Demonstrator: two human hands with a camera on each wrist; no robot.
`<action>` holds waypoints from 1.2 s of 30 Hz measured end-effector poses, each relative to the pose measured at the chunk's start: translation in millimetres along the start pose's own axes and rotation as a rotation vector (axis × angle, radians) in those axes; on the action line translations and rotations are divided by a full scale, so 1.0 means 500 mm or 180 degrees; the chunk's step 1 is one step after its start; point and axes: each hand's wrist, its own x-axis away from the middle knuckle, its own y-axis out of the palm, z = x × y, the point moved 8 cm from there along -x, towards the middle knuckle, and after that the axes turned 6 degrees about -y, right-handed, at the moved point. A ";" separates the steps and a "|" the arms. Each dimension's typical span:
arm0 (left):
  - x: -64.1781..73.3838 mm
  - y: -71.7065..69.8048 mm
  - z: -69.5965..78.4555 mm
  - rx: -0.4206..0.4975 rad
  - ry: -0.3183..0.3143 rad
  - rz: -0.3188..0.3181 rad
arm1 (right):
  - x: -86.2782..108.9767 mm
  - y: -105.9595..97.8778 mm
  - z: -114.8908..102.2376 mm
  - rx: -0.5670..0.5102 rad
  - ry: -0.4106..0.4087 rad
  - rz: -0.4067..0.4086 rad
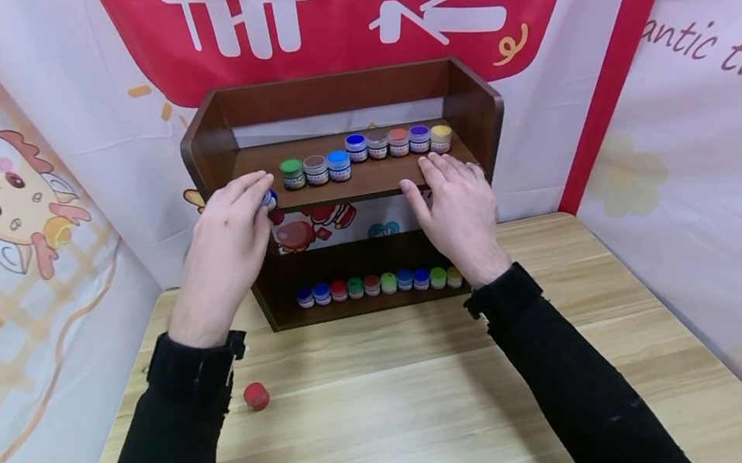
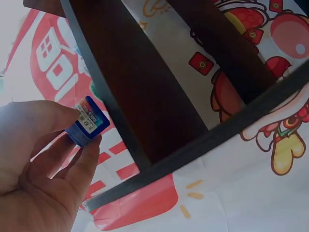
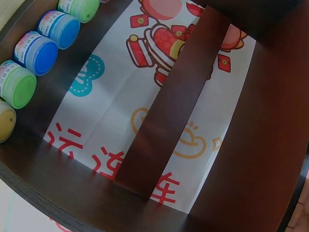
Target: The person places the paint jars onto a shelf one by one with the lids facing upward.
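My left hand (image 1: 227, 246) pinches a small blue paint jar (image 2: 88, 122) between thumb and fingers at the left end of the upper shelf (image 1: 381, 177). Most of that jar is hidden behind the fingers in the head view. Close by on the shelf stand a green-lidded jar (image 1: 292, 174), a grey-lidded jar (image 1: 316, 171) and a light blue jar (image 1: 338, 166) in a front row. My right hand (image 1: 461, 212) rests at the shelf's front edge on the right, fingers extended, just before a yellow-lidded jar (image 1: 440, 139).
Several jars, including a coral-lidded jar (image 1: 398, 143), form a row behind. The lower shelf (image 1: 367, 309) of the brown rack holds another row of coloured jars. A red jar (image 1: 256, 396) sits on the wooden table (image 1: 383, 433) near the left forearm. Printed cloth hangs behind.
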 end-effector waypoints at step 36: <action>0.094 0.028 -0.037 0.0035 0.0722 -0.0174 | -0.001 0.001 0.001 0.0002 -0.0022 0.0115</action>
